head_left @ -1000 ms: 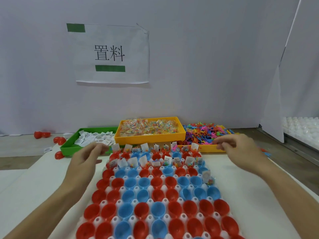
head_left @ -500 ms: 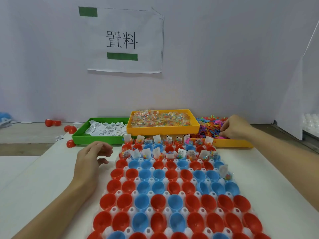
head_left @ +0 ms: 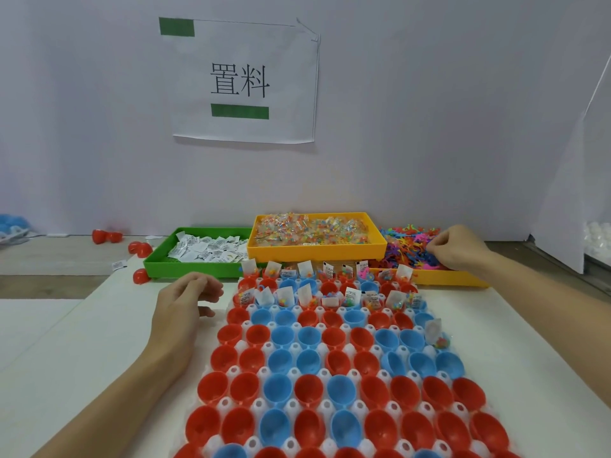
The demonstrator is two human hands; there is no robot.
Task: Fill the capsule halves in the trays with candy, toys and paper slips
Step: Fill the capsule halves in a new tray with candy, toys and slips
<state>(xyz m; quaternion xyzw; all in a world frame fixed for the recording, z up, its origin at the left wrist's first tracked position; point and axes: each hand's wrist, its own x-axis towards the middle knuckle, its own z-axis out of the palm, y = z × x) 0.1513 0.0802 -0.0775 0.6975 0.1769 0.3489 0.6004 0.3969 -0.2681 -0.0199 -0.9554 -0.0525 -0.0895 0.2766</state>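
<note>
While the white moulded tray [head_left: 231,371] of red and blue plastic capsule halves [head_left: 281,388] fills the white table's [head_left: 66,342] middle, only its far rows hold fillings. Beyond, the right hand [head_left: 458,247] pinches among colourful plastic toys [head_left: 406,246] in their yellow bin; the left hand [head_left: 185,305] hovers beside the tray, fingers loosely curled, empty.

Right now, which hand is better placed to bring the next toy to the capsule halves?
The right hand. Its curled fingers are already in the pile of colourful plastic toys in the far right yellow tray. The left hand hangs loosely curled over the white surface beside the capsule tray, nearer the green tray of paper slips.
</note>
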